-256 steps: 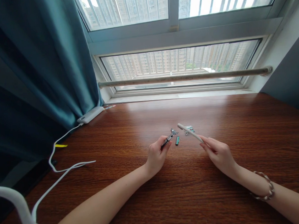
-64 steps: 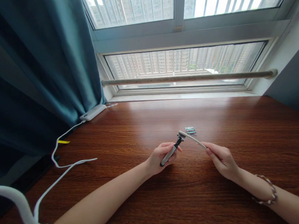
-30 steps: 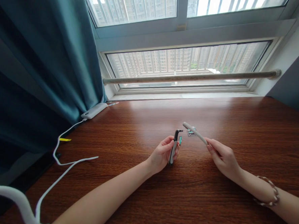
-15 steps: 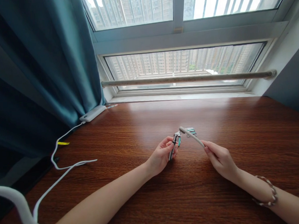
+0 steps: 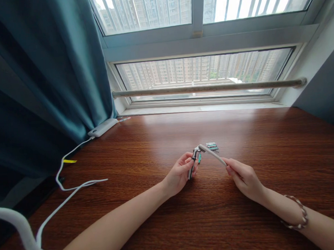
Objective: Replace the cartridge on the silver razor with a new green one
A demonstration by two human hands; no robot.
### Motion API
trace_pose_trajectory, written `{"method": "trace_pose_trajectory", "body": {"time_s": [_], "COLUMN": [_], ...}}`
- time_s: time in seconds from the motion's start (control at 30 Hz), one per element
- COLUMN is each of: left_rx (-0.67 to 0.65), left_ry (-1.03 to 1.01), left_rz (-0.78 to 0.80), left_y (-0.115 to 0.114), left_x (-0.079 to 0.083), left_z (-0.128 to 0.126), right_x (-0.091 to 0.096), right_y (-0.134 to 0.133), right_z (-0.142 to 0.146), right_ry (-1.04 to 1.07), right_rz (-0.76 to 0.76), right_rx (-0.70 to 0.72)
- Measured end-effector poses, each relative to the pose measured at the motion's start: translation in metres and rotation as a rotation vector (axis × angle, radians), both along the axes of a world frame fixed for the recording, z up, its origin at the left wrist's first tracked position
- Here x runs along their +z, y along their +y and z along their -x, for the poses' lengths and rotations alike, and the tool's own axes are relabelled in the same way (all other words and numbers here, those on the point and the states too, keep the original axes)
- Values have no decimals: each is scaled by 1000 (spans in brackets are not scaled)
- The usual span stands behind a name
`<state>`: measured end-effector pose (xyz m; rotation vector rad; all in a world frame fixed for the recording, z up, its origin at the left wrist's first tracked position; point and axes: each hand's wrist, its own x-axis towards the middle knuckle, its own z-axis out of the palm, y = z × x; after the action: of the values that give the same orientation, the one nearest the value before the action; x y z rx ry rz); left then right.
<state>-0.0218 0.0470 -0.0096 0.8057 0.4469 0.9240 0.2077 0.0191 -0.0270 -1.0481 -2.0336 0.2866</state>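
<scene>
My left hand (image 5: 179, 174) is closed around a razor handle (image 5: 192, 163), its metal head pointing up and away from me. My right hand (image 5: 243, 177) pinches the end of a thin white brush (image 5: 212, 155), whose tip touches the razor's head. A small green blade cartridge (image 5: 199, 159) lies on the wooden table (image 5: 241, 135) just behind the razor. A pack of spare cartridges (image 5: 213, 146) lies a little farther back.
A white power bank (image 5: 102, 127) sits at the back left by the teal curtain (image 5: 39, 72). Its white cable (image 5: 71, 183) runs over the table's left side. A rail (image 5: 210, 88) crosses the window behind. A beaded bracelet (image 5: 298, 207) is on my right wrist.
The razor in my left hand has turned from flat to more upright. The brush tip left the razor head a second ago and has come back onto it.
</scene>
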Motion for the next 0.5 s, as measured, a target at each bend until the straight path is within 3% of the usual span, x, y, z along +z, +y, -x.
{"method": "trace_pose_trajectory", "body": {"time_s": [0.13, 0.3, 0.5], "left_rx": [-8, -28, -52], "left_ry": [15, 0, -30], "left_rz": [-12, -26, -30], "left_y": [-1, -1, -1], "left_x": [-1, -3, -3], "left_z": [-1, -2, -2], "right_x": [-1, -1, -2], "right_y": [1, -2, -3], "right_z": [1, 1, 2], "right_ry": [42, -45, -34], "right_rz": [-12, -8, -1], "right_rx": [-105, -46, -78]}}
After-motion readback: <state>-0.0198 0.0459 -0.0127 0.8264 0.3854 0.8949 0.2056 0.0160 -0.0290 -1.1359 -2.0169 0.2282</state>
